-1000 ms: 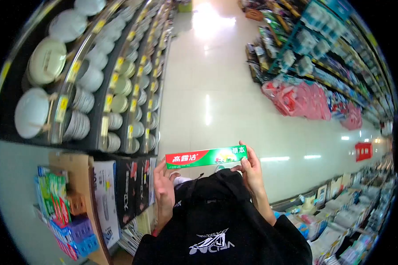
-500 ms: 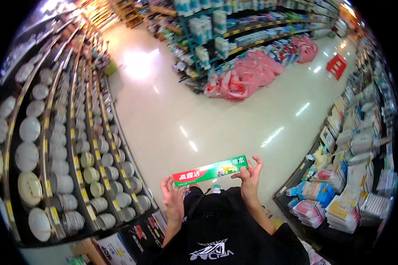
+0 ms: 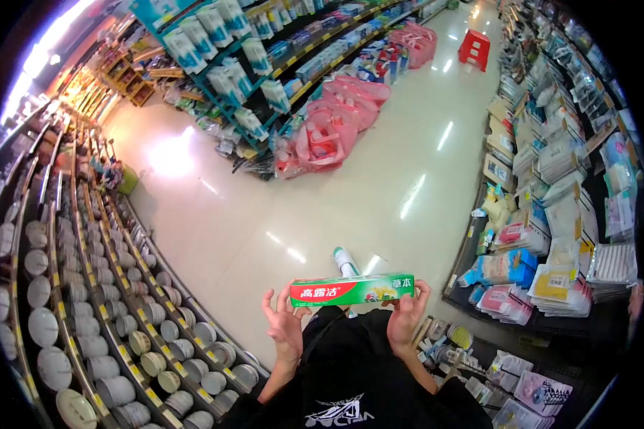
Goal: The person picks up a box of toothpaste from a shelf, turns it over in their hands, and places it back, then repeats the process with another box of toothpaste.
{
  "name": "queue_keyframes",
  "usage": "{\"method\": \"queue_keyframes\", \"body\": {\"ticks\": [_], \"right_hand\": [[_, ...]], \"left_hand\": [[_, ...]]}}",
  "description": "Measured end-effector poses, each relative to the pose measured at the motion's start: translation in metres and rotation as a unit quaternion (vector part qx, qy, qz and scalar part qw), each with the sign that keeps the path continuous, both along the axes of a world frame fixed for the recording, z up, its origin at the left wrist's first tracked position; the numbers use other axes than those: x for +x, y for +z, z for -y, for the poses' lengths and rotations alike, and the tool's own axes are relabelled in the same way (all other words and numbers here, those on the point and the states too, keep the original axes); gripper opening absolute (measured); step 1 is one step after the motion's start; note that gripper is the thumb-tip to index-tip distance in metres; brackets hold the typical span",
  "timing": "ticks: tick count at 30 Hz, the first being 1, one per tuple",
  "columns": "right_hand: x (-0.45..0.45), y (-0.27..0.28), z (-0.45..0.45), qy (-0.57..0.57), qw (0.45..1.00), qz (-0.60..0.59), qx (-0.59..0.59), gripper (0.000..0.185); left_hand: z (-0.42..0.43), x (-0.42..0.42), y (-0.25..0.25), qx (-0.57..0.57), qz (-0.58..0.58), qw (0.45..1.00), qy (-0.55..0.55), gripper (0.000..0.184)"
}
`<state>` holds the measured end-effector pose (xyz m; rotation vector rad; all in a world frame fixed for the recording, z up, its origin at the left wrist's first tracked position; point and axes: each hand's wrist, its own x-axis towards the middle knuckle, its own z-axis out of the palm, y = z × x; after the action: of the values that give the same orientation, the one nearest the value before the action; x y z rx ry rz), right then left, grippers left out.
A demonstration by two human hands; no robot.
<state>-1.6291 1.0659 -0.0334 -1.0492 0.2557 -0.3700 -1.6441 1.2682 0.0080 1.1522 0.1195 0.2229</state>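
Note:
A long red and green toothpaste box (image 3: 352,289) is held level in front of the black shirt, its printed face up. My left hand (image 3: 285,330) is at the box's left end, thumb and fingers against it, with some fingers spread. At the right end my right hand (image 3: 406,314) pinches the box between thumb and fingers. A foot in a white shoe (image 3: 345,260) shows on the floor just beyond the box.
Shelves of bowls and plates (image 3: 96,347) line the left. Pink bags (image 3: 325,139) lie beside the teal rack (image 3: 225,79) ahead. A red stool (image 3: 474,50) stands farther up the aisle. Packaged goods (image 3: 562,282) fill the right-hand shelves.
The view has swung to the right, so the bowl shelves sit farther left and the right-hand shelves show more. Both hands still hold the box, and a shoe now shows beyond it.

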Motion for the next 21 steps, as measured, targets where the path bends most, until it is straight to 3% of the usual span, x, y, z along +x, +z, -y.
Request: {"method": "queue_keyframes", "body": {"ticks": [4, 13, 21], "right_hand": [[0.023, -0.001, 0.001, 0.016, 0.999, -0.002, -0.031, 0.038], [0.099, 0.033, 0.019, -0.068, 0.997, -0.011, -0.031, 0.035], [0.177, 0.038, 0.027, 0.02, 0.996, 0.035, -0.074, 0.044]], "left_hand": [[-0.003, 0.031, -0.007, 0.048, -0.013, 0.999, -0.016, 0.092], [0.012, 0.132, -0.002, 0.019, -0.02, 0.993, -0.113, 0.091], [0.019, 0.212, 0.001, -0.033, 0.062, 0.997, -0.025, 0.094]]}}
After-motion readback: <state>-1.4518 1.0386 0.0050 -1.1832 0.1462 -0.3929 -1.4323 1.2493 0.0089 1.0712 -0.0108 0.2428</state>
